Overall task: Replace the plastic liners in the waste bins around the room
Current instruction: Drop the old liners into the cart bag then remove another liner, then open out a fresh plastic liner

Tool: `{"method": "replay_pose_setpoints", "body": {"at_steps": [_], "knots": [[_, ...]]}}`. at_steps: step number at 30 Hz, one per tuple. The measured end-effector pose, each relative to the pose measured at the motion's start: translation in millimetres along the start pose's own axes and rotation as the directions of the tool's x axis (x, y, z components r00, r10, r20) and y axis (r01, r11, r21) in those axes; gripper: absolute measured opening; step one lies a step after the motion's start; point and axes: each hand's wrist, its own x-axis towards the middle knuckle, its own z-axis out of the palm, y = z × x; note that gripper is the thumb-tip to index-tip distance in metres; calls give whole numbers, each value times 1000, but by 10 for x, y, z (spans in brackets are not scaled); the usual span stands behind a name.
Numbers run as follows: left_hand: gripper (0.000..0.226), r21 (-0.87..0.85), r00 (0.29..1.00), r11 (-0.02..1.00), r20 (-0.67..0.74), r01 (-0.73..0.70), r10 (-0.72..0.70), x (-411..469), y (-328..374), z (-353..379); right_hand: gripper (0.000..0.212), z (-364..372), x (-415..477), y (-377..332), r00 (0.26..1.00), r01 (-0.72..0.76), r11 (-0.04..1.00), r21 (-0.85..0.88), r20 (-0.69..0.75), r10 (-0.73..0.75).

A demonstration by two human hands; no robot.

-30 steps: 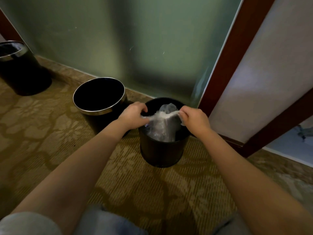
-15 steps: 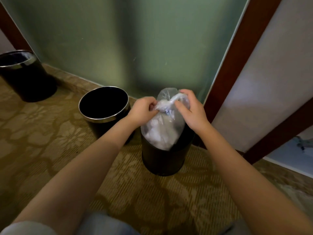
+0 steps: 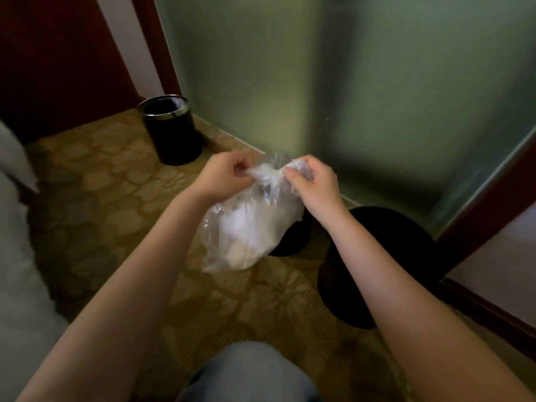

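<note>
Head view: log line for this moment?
phase: old liner out | liner bag: holds waste, neck gathered, in air beside near bin | left hand: pinches neck | right hand: pinches neck | next: likely tie off

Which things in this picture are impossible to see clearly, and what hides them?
Head view only.
Contents of the bag: a white blur through the plastic.
Bag's neck, knotted or not: covered by the left hand and right hand.
Middle bin: mostly behind the bag.
Near bin inside: too dark.

Patterned gold carpet [image 3: 95, 204] covers the floor. A frosted green glass panel [image 3: 348, 97] stands at the far side, and white bedding [image 3: 17, 256] lies on the left.
</note>
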Motion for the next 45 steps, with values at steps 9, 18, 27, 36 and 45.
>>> {"method": "replay_pose_setpoints", "body": {"at_steps": [9, 18, 27, 36, 45], "knots": [[10, 323, 884, 897, 255, 303, -391, -594, -1288, 279, 15, 1202, -405, 468, 828, -123, 915, -385, 469, 309], [58, 435, 681, 790, 417, 431, -601, -724, -1564, 482, 46, 1423, -298, 557, 658, 3, 850, -527, 641, 395], [28, 110, 820, 843, 195, 526, -538, -142, -591, 66, 20, 568, 285, 37, 754, -63, 914, -401, 581, 307], [20, 90, 834, 881, 290, 464, -469, 554, 1260, -895, 13, -928, 744, -1393, 789, -131, 884, -449, 492, 367], [19, 136, 813, 932, 459, 336, -359, 828, 3530, -1994, 17, -2889, 709, -3194, 794, -305, 848, -433, 377, 478]]}}
